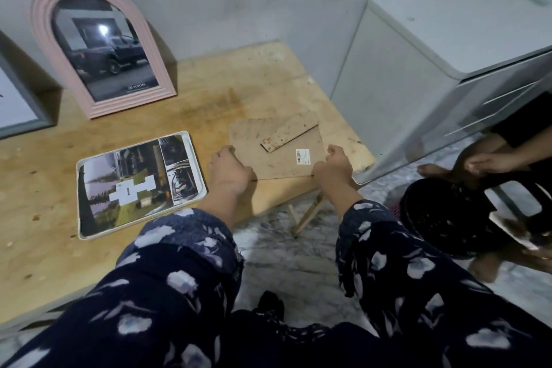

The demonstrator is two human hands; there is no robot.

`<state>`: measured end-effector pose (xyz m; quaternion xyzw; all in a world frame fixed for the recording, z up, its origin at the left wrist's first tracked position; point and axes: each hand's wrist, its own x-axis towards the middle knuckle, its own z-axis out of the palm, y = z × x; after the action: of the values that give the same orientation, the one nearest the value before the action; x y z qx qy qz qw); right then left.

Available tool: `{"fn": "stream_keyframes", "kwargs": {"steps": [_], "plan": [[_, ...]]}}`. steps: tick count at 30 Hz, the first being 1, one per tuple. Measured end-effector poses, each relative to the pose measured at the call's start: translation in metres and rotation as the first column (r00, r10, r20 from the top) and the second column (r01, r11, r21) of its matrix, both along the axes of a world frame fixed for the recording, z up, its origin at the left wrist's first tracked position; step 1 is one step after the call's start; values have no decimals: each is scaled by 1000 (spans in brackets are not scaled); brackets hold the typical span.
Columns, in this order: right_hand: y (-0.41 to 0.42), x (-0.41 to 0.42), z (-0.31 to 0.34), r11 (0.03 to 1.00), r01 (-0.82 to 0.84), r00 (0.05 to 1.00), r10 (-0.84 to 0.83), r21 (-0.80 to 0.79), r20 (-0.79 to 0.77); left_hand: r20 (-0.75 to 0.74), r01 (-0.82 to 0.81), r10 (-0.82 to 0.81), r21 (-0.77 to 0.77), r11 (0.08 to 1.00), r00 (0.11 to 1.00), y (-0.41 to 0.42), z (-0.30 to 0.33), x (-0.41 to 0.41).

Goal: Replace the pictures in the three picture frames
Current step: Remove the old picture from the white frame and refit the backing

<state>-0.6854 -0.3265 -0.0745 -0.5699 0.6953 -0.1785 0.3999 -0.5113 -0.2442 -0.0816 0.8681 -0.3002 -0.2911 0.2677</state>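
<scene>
Grey-framed picture [13,104], far left, leaning against the wall, cut off by the picture edge; only a white sheet with a dark mark shows inside it. Pink arched frame [98,48], upright against the wall on the wooden counter [44,188], holding a dark photo of a pickup truck with "TOYOTA" lettering at its foot; a glare spot masks part of the glass. White rounded-corner frame [140,184], lying flat on the counter near the front edge, showing a photo collage whose subjects are too blurred to name, with a white cross-shaped piece lying on its middle. Left hand [228,172], fingers curled, gripping the near left corner of the brown backing board [277,143]; fingertips hidden behind the knuckles. Backing board, flat at the counter's right end, back side up, with a hinged stand strip [289,134] and a barcode sticker [303,156] whose print is unreadable; whether a frame lies beneath it cannot be told. Right hand [333,170], fingers curled, gripping the board's near right corner. Floral dark sleeves cover both forearms. White cabinet [448,54], right of the counter, partly cropped. Another person's hand [490,163] and dark clothing, far right, mostly out of view.
</scene>
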Motion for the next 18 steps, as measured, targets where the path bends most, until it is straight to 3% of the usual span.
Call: {"fn": "stream_keyframes", "kwargs": {"steps": [3, 9, 13, 17, 18], "plan": [[0, 2, 4, 989, 128, 985, -135, 72, 109, -73, -113, 109, -41, 993, 991, 1, 1, 3], [9, 16, 23, 969, 217, 946, -238, 117, 219, -209, -253, 223, -128, 959, 952, 8, 9, 16], [24, 34, 31, 979, 161, 919, -195, 123, 343, -339, -379, 302, -189, 906, 891, 29, 18, 36], [30, 54, 26, 982, 101, 908, -157, 161, 389, -353, -394, 304, -220, 893, 885, 52, 29, 55], [47, 79, 25, 984, 22, 911, -92, 178, 402, -351, -440, 349, -225, 870, 869, 82, 33, 73]]}}
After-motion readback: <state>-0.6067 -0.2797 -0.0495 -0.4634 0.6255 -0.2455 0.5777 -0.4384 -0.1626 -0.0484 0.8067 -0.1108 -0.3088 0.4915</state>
